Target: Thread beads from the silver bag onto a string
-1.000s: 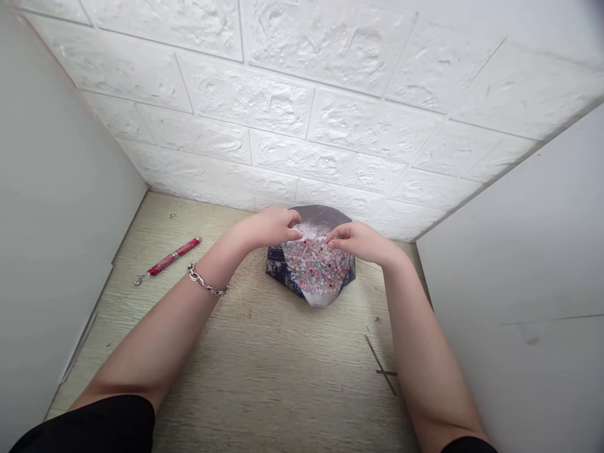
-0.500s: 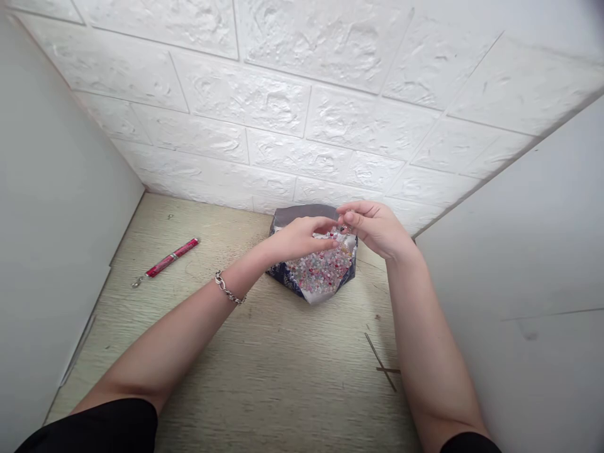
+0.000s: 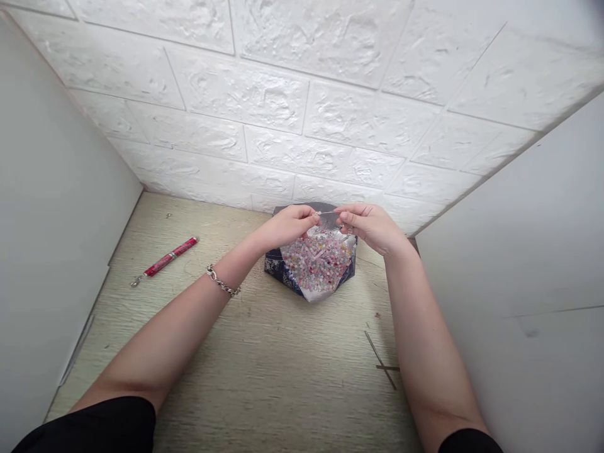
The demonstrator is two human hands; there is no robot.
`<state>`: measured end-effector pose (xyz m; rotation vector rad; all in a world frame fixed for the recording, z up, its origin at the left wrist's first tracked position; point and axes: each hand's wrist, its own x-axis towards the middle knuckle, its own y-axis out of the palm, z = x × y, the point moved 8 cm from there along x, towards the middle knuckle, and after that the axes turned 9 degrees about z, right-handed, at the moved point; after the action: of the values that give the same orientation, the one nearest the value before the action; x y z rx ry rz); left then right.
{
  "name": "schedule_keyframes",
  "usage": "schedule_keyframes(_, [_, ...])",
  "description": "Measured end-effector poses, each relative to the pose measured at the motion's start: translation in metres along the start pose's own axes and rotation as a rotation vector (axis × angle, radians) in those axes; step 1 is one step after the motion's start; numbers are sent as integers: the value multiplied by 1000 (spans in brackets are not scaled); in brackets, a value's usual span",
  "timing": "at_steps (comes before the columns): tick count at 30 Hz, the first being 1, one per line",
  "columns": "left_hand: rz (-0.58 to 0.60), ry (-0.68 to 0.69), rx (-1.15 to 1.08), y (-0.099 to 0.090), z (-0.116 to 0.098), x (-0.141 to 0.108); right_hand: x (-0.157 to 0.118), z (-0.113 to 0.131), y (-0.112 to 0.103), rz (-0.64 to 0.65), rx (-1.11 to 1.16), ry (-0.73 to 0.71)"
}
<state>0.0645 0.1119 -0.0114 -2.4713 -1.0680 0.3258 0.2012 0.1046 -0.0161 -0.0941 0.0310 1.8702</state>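
Note:
Small pink, white and clear beads (image 3: 317, 261) fill a bag with a silver lining (image 3: 321, 294) and a dark blue patterned outside, by the wall. Above its left part, my left hand (image 3: 293, 224) pinches a tiny pale bead (image 3: 318, 214) between thumb and fingertips. My right hand (image 3: 370, 226), over the bag's right edge, is closed on a thin, light strand (image 3: 330, 212) that runs across to the left fingertips. A few small beads (image 3: 346, 231) hang under the right fingers. Whether the left bead is on the strand is too small to tell.
A red pen-like stick (image 3: 170, 257) with a metal clasp lies at the left of the table (image 3: 264, 377). Two thin crossed sticks (image 3: 380, 360) lie near my right forearm. A white brick-pattern wall (image 3: 274, 100) stands behind, with pale panels at both sides.
My left hand has lifted from the beads and drawn a little left and up, its fingers now pinched. The strand shows stretched between both hands. My right hand has barely moved.

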Motion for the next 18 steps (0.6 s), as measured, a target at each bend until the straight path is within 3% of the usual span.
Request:
schedule_keyframes(10, [-70,-30,400,-7,-1,-1,7,-8,6,-27,-722,83])
schedule_keyframes(18, [-2,-12,516,-4,-6,-2,5,-3,17,-30,-996,46])
